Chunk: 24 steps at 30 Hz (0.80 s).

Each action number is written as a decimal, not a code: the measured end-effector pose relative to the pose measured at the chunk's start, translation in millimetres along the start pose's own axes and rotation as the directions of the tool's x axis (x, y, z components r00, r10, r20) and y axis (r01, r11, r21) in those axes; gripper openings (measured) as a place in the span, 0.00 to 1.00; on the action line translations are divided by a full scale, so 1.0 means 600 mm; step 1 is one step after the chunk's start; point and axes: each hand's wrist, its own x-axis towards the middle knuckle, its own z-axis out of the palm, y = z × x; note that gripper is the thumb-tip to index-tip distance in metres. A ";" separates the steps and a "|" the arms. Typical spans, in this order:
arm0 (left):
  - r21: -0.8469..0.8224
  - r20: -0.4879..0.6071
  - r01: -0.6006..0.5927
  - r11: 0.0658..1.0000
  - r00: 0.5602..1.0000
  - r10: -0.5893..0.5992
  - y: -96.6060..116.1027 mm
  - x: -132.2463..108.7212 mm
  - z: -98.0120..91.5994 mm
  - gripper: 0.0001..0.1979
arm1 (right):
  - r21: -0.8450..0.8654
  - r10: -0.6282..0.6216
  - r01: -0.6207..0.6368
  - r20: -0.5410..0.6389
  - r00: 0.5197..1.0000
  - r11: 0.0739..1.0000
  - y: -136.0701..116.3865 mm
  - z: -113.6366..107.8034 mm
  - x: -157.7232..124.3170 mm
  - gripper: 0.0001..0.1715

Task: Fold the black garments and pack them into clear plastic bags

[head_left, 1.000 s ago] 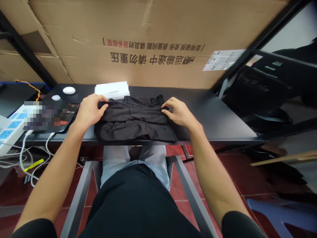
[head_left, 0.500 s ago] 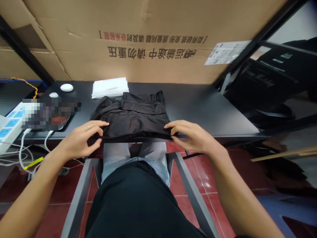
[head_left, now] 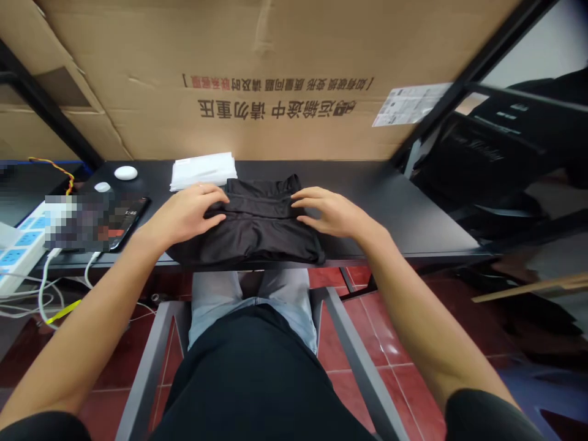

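A folded black cloth garment point(head_left: 260, 229) lies on the black desk point(head_left: 404, 229), its near edge at the desk's front edge. My left hand point(head_left: 188, 214) rests flat on its left side with the fingers spread, gripping nothing. My right hand point(head_left: 331, 212) sits at its right side, fingertips on the upper fold, also holding nothing. The garment's far waistband-like edge shows between my hands.
A stack of white folded sheets point(head_left: 201, 173) lies behind the garment. Left of it are a white round puck point(head_left: 125, 173), a small white disc point(head_left: 102, 187), a partly blurred phone point(head_left: 133, 216) and a blue-and-white power strip point(head_left: 25, 240) with cables. A large cardboard sheet point(head_left: 275, 73) stands behind the desk.
Both hands have moved from the garment's near edge, away from me, onto its top. The garment's far part looks a little narrower and its left corner no longer sticks out.
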 end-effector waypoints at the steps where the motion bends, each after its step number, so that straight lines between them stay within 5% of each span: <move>1: 0.031 0.035 -0.021 0.999 0.999 0.020 -0.002 0.019 0.006 0.16 | -0.022 -0.032 0.032 0.040 0.999 0.999 0.010 0.004 0.012 0.14; 4: 0.107 0.093 -0.037 0.994 0.995 0.027 -0.009 0.060 0.022 0.13 | -0.033 -0.056 0.059 0.076 0.996 0.998 0.030 0.013 0.031 0.11; 7: 0.129 0.021 0.063 0.990 0.998 -0.066 -0.018 0.090 0.027 0.12 | 0.034 0.072 -0.069 -0.103 0.992 0.997 0.049 0.013 0.044 0.13; 10: 0.091 -0.110 0.196 0.976 0.976 -0.185 -0.026 0.125 0.024 0.16 | 0.136 0.232 -0.199 -0.310 0.922 0.971 0.082 0.010 0.077 0.18; 15: 0.043 -0.155 0.273 0.961 0.952 -0.263 -0.035 0.165 0.023 0.18 | 0.200 0.330 -0.273 -0.361 0.872 0.941 0.128 0.018 0.142 0.19; 20: 0.028 -0.155 0.237 0.971 0.961 -0.230 -0.034 0.110 0.031 0.23 | 0.181 0.342 -0.293 -0.414 0.844 0.939 0.091 0.035 0.109 0.16; 24: -0.014 -0.071 0.161 0.987 0.984 -0.161 -0.038 0.026 0.047 0.23 | 0.147 0.221 -0.189 -0.255 0.941 0.971 0.038 0.053 0.037 0.21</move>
